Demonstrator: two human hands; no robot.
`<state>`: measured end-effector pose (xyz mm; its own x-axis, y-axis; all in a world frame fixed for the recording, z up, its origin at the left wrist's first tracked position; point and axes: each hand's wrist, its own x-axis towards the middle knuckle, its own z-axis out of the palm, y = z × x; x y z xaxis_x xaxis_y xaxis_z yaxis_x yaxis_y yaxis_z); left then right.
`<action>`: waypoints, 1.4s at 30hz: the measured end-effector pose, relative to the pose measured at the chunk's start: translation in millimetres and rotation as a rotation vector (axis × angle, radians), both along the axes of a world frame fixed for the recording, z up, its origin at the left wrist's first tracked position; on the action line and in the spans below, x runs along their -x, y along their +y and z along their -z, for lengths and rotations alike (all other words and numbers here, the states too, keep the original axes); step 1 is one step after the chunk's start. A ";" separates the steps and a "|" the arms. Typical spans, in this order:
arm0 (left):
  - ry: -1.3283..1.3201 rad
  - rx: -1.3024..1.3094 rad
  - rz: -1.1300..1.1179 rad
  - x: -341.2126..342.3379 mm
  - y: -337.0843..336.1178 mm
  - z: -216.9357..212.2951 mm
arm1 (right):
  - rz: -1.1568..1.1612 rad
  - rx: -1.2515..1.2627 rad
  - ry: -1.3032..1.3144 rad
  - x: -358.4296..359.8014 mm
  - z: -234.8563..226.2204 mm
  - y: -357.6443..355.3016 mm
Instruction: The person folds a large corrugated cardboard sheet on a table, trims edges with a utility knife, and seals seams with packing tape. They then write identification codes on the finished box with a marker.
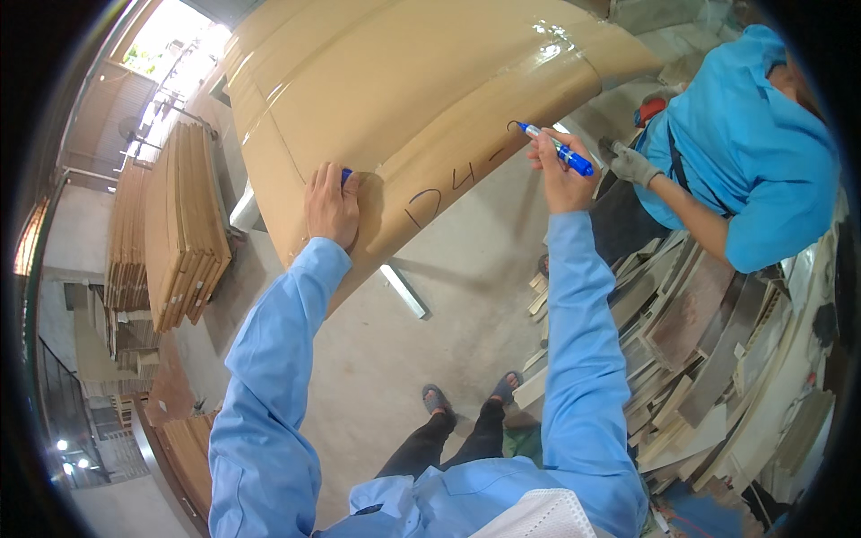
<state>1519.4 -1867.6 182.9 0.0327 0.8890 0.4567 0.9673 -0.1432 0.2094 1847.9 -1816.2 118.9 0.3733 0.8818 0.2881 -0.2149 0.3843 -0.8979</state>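
Looking down through the head camera from afar, I see two bare hands in light blue sleeves on a large cardboard package [377, 81], which lies across the upper middle of the view with shiny clear tape over its top. The right hand [565, 184] has its thumb and fingers closed around a blue marker [574, 161], whose tip is at the package's near side, just beside a short curved black stroke. Left of that tip, black handwritten marks [423, 208] run along the same side. The left hand [332, 204] rests on the package near its edge, a small blue piece [346, 176] pinched between thumb and fingers; it may be the marker's cap, though the hand hides most of it. Beyond the right hand, a co-worker [753, 152] in a brighter blue shirt wears a grey glove [632, 166]. Below spreads a heap of board offcuts [708, 359]. At the far left, tall brown panels [184, 224] stand in a stack. Between the forearms I see concrete floor [359, 377], a pale metal bar [404, 291] and two sandalled feet [437, 399].
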 end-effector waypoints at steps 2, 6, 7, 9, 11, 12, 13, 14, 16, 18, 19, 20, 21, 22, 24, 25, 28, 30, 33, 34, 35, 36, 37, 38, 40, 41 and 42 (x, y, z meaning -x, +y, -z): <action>-0.005 -0.010 0.019 0.7 -0.1 0.6 | -0.025 0.116 -0.049 -2.8 5.5 -5.4; -0.025 -0.003 0.001 0.8 -0.6 2.4 | 0.029 0.107 0.015 -11.6 14.0 -9.3; -0.015 -0.007 0.001 0.6 -0.8 2.8 | 0.077 0.053 0.032 -14.1 14.5 -8.5; 0.000 -0.025 0.011 0.5 -0.8 2.4 | 0.128 -0.007 0.069 -19.1 12.5 -5.8; -0.004 -0.025 0.011 0.8 -0.5 2.0 | 0.084 0.023 0.040 -21.4 8.7 -5.0; -0.011 -0.027 0.017 0.9 -0.1 1.9 | 0.066 0.028 0.018 -21.4 6.5 -5.4; -0.006 -0.020 0.012 1.0 0.2 1.9 | 0.047 0.030 -0.005 -20.6 4.4 -6.6; -0.001 -0.016 0.006 1.2 0.1 1.8 | 0.033 0.035 -0.004 -19.1 2.4 -8.7; -0.003 -0.006 0.000 1.3 -0.4 1.7 | -0.006 0.030 -0.005 -14.9 -0.9 -14.2; -0.018 0.007 -0.002 0.9 -1.7 1.9 | -0.077 0.054 -0.002 -10.7 -3.0 -19.5; -0.018 0.007 -0.003 0.6 -2.6 1.9 | -0.110 0.059 -0.004 -9.0 -3.7 -21.7; -0.019 0.007 -0.004 0.2 -2.8 1.9 | -0.122 0.054 -0.052 -7.5 -4.2 -23.0; -0.024 0.001 0.008 -0.1 -3.0 1.8 | -0.124 0.046 -0.102 -6.2 -4.4 -24.0; -0.018 0.002 0.001 -0.3 -3.0 1.6 | -0.128 0.051 -0.156 -5.1 -4.7 -24.1; -0.018 -0.010 0.007 -0.5 -2.9 1.2 | -0.121 0.030 -0.159 -3.1 -5.0 -23.8; -0.016 -0.004 0.003 -0.3 -2.8 1.1 | -0.116 0.026 -0.163 -2.1 -5.1 -23.4; -0.021 0.005 0.004 0.2 -2.3 1.1 | -0.097 0.000 -0.137 0.8 -6.4 -22.2; -0.019 -0.004 0.018 0.7 -2.0 1.5 | -0.115 0.010 -0.120 1.5 -7.9 -21.4; -0.008 0.000 0.014 1.2 -1.3 2.0 | -0.054 0.002 -0.115 0.2 -10.9 -17.2; -0.006 -0.010 0.018 1.2 -1.0 2.1 | -0.018 0.024 -0.119 -0.7 -11.7 -15.0; -0.005 -0.021 0.022 1.1 -0.6 2.0 | -0.023 -0.002 -0.106 -1.4 -12.2 -12.1; -0.004 -0.030 0.026 0.9 -0.6 2.0 | -0.027 0.002 -0.096 -1.9 -12.2 -9.0; -0.006 -0.018 0.017 0.5 -0.6 1.8 | -0.017 0.015 -0.077 -2.5 -11.7 -6.1; -0.006 -0.005 0.009 0.2 -0.5 1.3 | -0.027 -0.005 -0.115 -2.4 -10.5 -3.4; -0.008 0.008 -0.003 -0.5 -0.8 0.4 | -0.041 -0.067 -0.175 -3.0 -5.9 -1.1; -0.010 0.010 -0.006 -0.7 -1.1 0.1 | -0.020 -0.006 -0.166 -3.6 -2.7 -2.0; -0.012 0.013 -0.008 -0.9 -1.3 -0.1 | -0.017 0.015 -0.160 -4.9 1.1 -4.5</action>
